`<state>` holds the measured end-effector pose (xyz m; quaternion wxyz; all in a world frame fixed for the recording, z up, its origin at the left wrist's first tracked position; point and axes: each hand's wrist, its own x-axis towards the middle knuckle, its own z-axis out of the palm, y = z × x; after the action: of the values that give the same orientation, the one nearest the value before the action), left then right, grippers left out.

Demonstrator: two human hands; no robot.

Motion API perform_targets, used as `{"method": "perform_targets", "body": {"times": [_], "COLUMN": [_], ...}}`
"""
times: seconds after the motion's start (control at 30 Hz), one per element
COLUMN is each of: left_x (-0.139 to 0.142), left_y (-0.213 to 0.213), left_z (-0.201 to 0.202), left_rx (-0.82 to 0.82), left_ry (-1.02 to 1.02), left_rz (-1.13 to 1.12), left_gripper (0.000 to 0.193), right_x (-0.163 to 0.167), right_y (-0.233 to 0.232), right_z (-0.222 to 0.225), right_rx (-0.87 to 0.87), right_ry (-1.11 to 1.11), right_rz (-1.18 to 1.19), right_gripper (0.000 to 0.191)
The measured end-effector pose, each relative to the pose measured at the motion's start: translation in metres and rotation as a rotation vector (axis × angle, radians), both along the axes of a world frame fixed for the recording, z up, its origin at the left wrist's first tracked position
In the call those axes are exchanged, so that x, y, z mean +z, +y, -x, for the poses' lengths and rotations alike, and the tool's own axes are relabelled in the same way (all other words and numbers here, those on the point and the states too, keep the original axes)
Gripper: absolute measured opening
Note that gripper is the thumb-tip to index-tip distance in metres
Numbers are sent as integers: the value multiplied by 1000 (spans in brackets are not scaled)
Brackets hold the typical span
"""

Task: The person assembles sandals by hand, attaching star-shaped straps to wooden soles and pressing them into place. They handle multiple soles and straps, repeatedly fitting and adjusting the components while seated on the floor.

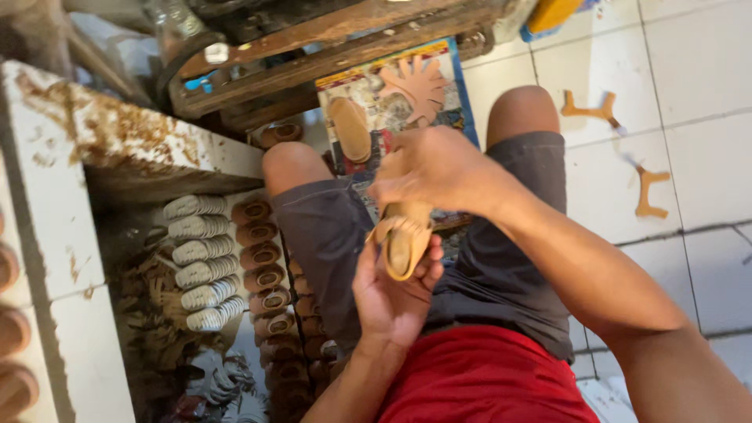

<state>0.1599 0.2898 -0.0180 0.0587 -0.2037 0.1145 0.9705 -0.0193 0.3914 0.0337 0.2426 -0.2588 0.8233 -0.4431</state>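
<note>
Wooden piece [401, 244] between both hands

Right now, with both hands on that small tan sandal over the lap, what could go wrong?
The small tan sandal rests only in the left hand cupped beneath it while the right hand works on top; it might slip onto the grey shorts or the white tiled floor. A knee may also nudge the rows of finished brown sandals stacked close beside the left leg.
</note>
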Motion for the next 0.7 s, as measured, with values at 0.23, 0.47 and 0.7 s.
{"method": "perform_targets", "body": {"times": [0.23, 0.47, 0.7], "left_x": [-25, -7, 17], "left_y": [-17, -127, -171], "left_z": [-7, -1, 7], "left_rx": [33, 185, -54], "left_ry": [-66, 693, 760], "left_rz": [133, 1969, 2169], "left_gripper": [40, 34, 28], "right_x": [21, 0, -37], "right_y": [5, 0, -77], "right_z": [-22, -15, -14], "right_rx": [5, 307, 483], "right_ry": [191, 243, 285], "right_rz": [101, 525, 343], "right_gripper": [46, 68, 42]}}
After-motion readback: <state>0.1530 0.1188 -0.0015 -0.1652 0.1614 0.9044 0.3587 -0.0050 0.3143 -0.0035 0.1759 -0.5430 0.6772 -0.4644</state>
